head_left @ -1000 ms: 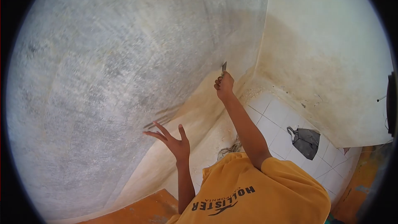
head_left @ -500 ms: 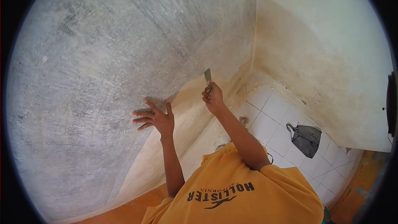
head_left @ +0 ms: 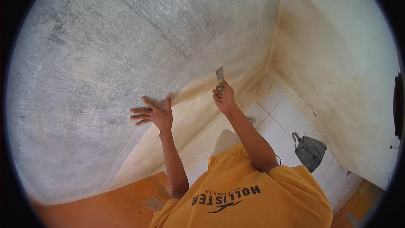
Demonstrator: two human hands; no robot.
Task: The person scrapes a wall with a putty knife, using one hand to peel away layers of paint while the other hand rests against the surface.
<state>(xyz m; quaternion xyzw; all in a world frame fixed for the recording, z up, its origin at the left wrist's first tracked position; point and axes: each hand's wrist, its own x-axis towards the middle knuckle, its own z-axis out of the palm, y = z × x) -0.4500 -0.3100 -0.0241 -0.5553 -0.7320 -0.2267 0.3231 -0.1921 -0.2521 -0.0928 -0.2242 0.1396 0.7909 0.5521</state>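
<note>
My left hand (head_left: 158, 114) rests with fingers spread on the grey, streaked wall (head_left: 97, 88). To its right, my right hand (head_left: 224, 97) is wrapped round the handle of a putty knife (head_left: 220, 74). The flat metal blade points up, at the wall near the boundary between the grey surface and the beige band (head_left: 168, 126) below it. The fingers cover most of the knife's handle.
A second, stained wall (head_left: 333, 59) meets the first at a corner on the right. Debris (head_left: 263, 86) lies at its foot. A dark grey bag (head_left: 311, 150) sits on white floor tiles (head_left: 270, 133). Orange flooring (head_left: 105, 209) shows at lower left.
The view has shifted, bringing the wall corner further right and more orange floor into sight. My right hand keeps hold of the putty knife; my left hand stays spread on the wall.
</note>
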